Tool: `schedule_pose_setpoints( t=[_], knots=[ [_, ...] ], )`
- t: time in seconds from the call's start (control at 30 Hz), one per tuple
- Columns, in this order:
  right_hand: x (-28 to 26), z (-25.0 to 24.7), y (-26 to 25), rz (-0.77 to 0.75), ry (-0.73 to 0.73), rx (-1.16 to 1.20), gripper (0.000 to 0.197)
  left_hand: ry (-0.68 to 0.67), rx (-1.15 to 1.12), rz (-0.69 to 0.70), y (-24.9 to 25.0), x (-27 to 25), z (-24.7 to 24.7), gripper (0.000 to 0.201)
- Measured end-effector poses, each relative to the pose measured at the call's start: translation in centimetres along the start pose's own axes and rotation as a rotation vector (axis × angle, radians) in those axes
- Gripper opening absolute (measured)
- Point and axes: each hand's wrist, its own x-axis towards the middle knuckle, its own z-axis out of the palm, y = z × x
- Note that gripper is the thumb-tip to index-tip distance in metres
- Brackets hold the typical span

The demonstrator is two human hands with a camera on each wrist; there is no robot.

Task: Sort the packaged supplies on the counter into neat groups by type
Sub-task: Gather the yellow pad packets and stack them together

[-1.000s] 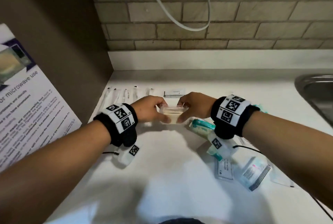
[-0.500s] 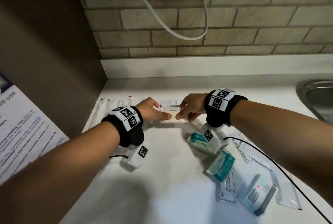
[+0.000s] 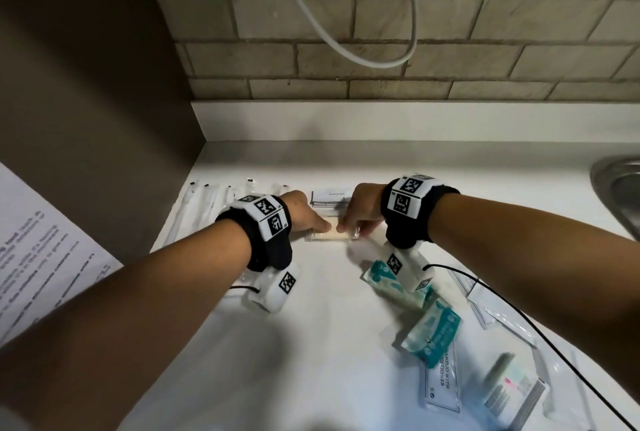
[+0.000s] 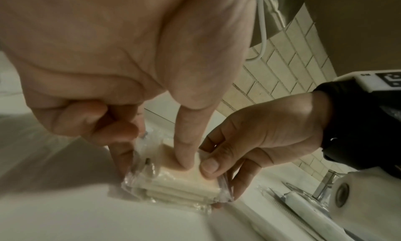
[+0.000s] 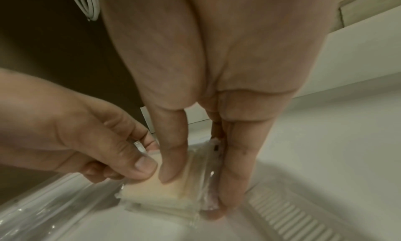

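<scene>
Both hands are gripping one stack of clear-wrapped cream packets [image 3: 331,235] lying on the white counter [image 3: 311,344]: left hand [image 3: 304,214] and right hand [image 3: 360,210] are pinching opposite ends, thumbs pressing on top. Toothpaste sachets [image 3: 330,197] are lying just behind; long wrapped items [image 3: 204,202] are sitting left. Teal packets [image 3: 434,330] are crowding the right forearm's near side.

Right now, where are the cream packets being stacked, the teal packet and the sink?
cream packets [image 3: 332,234], head view, top packet's face.
teal packet [image 3: 437,330], head view, wrapper's middle.
sink [image 3: 604,170], head view, metal rim.
</scene>
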Motion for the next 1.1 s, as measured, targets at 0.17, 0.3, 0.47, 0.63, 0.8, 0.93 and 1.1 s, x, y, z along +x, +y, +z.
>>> schedule_pose_setpoints(
  t=[0.17, 0.3, 0.47, 0.63, 0.8, 0.93, 1.1],
  knots=[
    [0.2, 0.1, 0.0, 0.001, 0.033, -0.021, 0.017, 0.019, 0.104, 0.019, 1.0, -0.2, -0.3, 0.03],
    [0.4, 0.1, 0.1, 0.01, 0.051, -0.061, 0.028, 0.02, 0.159, 0.022, 1.2, -0.5, -0.1, 0.029],
    [0.2, 0.4, 0.0, -0.024, 0.021, -0.119, 0.021, -0.008, 0.177, 0.032, 1.0, -0.1, 0.1, 0.03],
    [-0.5, 0.8, -0.4, -0.046, 0.076, -0.182, 0.043, -0.068, 0.076, 0.077, 0.3, 0.0, -0.2, 0.028],
    [-1.0, 1.2, -1.0, -0.098, 0.059, -0.347, 0.055, -0.046, 0.242, 0.176, 0.0, -0.5, -1.0, 0.064],
    [-0.4, 1.7, -1.5, -0.12, 0.086, -0.552, 0.055, -0.058, 0.339, 0.241, 0.2, -0.6, -0.6, 0.07],
    [0.4, 2.0, -1.4, -0.151, 0.11, -0.602, 0.05, -0.014, 0.436, 0.272, 1.0, -0.9, -0.1, 0.064]
  ],
)
